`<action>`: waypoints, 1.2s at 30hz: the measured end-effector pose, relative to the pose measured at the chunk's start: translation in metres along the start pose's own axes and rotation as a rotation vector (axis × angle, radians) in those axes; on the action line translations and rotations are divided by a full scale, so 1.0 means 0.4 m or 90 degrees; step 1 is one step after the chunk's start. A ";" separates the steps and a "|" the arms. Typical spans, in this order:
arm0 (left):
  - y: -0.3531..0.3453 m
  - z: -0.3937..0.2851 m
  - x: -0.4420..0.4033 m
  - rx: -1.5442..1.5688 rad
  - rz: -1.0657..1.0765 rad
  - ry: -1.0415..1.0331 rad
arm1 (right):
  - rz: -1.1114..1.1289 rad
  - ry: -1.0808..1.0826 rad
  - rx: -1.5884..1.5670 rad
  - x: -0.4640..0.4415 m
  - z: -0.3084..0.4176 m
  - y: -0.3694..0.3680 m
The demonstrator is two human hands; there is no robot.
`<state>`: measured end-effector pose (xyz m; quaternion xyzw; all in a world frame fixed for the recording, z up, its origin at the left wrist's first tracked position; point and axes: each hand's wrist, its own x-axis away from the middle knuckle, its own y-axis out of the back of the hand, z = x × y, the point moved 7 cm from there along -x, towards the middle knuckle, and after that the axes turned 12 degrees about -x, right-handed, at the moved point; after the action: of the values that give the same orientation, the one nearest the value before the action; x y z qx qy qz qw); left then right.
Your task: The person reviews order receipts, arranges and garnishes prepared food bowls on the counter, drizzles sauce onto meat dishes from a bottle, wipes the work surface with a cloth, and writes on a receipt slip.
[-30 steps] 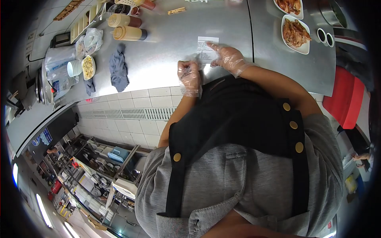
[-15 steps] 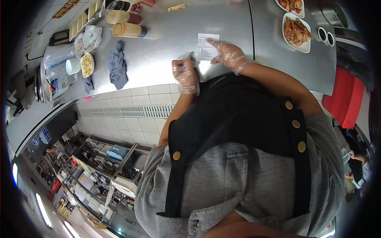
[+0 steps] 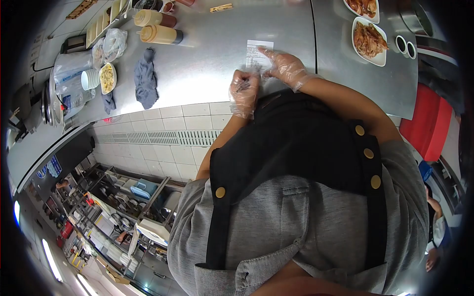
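Observation:
A printed paper receipt (image 3: 255, 55) lies on the steel counter in front of me. My right hand (image 3: 287, 70), in a clear plastic glove, rests on its right edge with fingers spread and one fingertip on the print. Gloved the same way, my left hand (image 3: 244, 92) is closed in a pinch at the lower left of the receipt. Something thin and dark shows within its fingers, but I cannot make out what it is. The left hand partly hides the receipt's lower end.
A grey-blue cloth (image 3: 145, 79) and two squeeze bottles (image 3: 157, 34) are left of the receipt. Further left is a dish of yellowish food (image 3: 107, 79). A white dish of cooked meat (image 3: 369, 41) and small sauce cups (image 3: 406, 47) stand right. A clothespin (image 3: 220, 8) lies at the back.
My left hand has moved right and come up to the receipt's lower edge, still closed. My right hand has stayed in place on the paper.

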<state>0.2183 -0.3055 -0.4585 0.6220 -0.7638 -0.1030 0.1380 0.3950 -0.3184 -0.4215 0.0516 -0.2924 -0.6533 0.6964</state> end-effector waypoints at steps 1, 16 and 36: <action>0.018 -0.017 -0.002 0.017 -0.033 0.007 | 0.000 0.000 0.000 0.003 0.004 0.001; 0.029 -0.001 0.007 -0.052 0.005 0.048 | 0.012 -0.032 -0.016 -0.007 -0.018 -0.012; -0.033 -0.046 -0.194 -0.187 0.167 -0.069 | -0.143 -0.066 -0.092 0.027 -0.010 0.024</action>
<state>0.2514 -0.2320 -0.4519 0.4842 -0.8212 -0.2279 0.1981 0.4053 -0.3283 -0.4168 0.0002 -0.2725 -0.7481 0.6050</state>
